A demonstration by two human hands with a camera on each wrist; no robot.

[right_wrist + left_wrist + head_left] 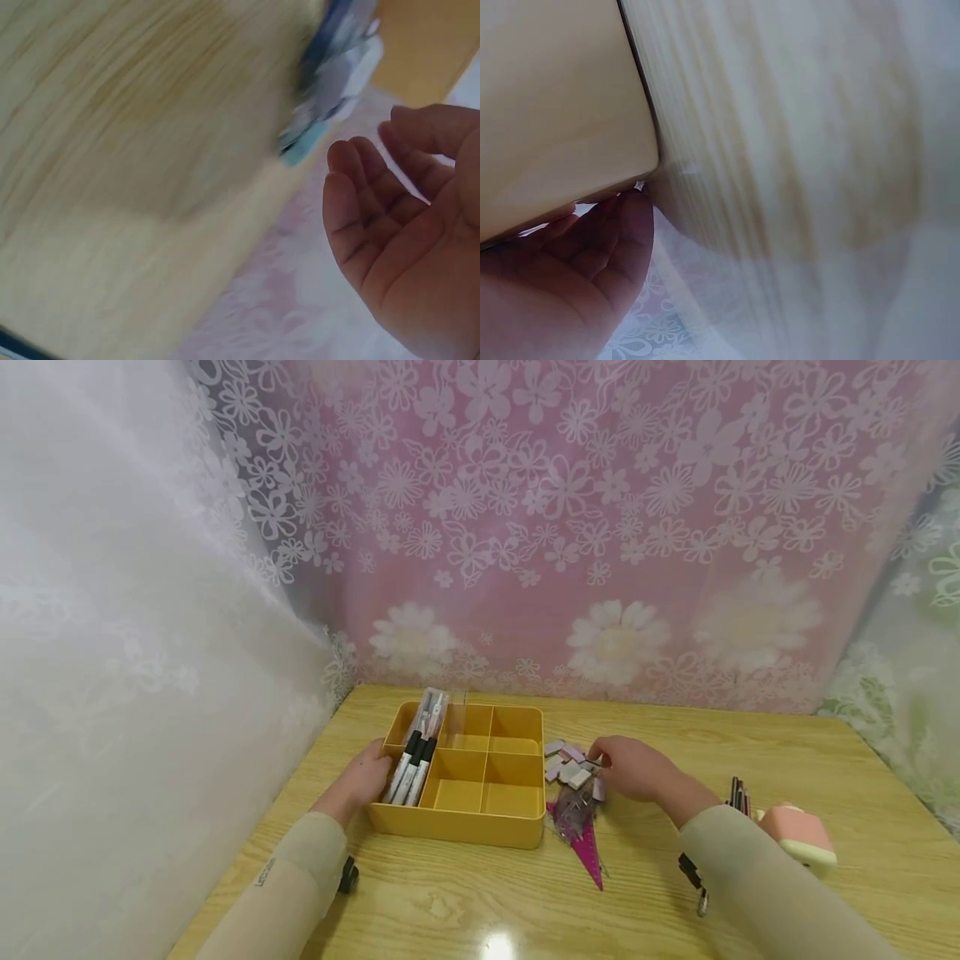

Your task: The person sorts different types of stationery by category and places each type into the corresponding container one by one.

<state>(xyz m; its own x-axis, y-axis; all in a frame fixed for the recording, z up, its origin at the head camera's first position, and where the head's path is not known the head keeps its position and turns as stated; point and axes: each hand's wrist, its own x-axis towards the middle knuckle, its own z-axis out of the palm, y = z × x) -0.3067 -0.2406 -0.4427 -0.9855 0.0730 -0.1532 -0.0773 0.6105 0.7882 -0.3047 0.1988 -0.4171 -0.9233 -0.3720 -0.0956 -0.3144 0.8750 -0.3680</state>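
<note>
A yellow divided organizer box (457,827) stands on the wooden table. My left hand (366,774) rests against its left outer side; in the left wrist view, the fingers (622,225) lie along the wall, thumb hidden. White markers with black caps (411,772) lie in the front left compartment, and a clear case of pens (429,710) leans behind them. Right of the box is a pile of small pale blocks, possibly erasers (572,770). Over it my right hand (633,768) reaches, its fingers loosely bent and nothing held in the right wrist view.
A magenta set square (587,856) and a clear plastic bag (576,810) lie in front of the pile. Dark pens (738,797), a pink and cream object (798,835) and a small black item (690,870) are near the right forearm. A floral curtain (525,568) hangs behind the table.
</note>
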